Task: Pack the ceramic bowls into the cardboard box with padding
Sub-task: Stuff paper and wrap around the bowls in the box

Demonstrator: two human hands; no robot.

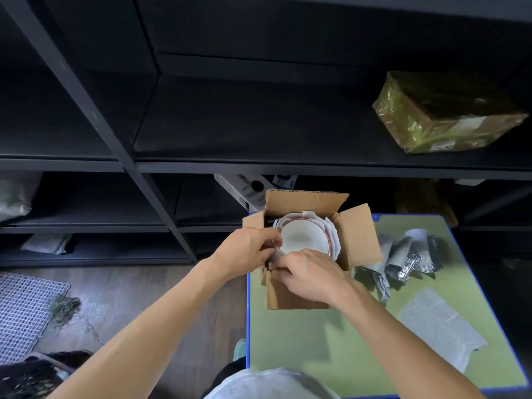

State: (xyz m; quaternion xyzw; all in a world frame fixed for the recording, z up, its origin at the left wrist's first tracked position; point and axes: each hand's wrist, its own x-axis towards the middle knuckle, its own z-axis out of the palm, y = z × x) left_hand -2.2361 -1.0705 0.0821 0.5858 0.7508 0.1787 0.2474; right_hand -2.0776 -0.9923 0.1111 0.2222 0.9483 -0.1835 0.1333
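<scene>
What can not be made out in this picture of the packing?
Head view: bowls under the top bowl, if any; it and the white paper cover them.
Head view: near left corner of the cardboard box; left hand and right hand, gripping grey padding, hide it.
Head view: label on the gold parcel; too small to read.

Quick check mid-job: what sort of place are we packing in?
Probably a stockroom or packing area: dark metal shelving holds a film-wrapped parcel, and a small green-topped table carries the open cardboard box with a bowl inside, loose padding lying beside it.
</scene>
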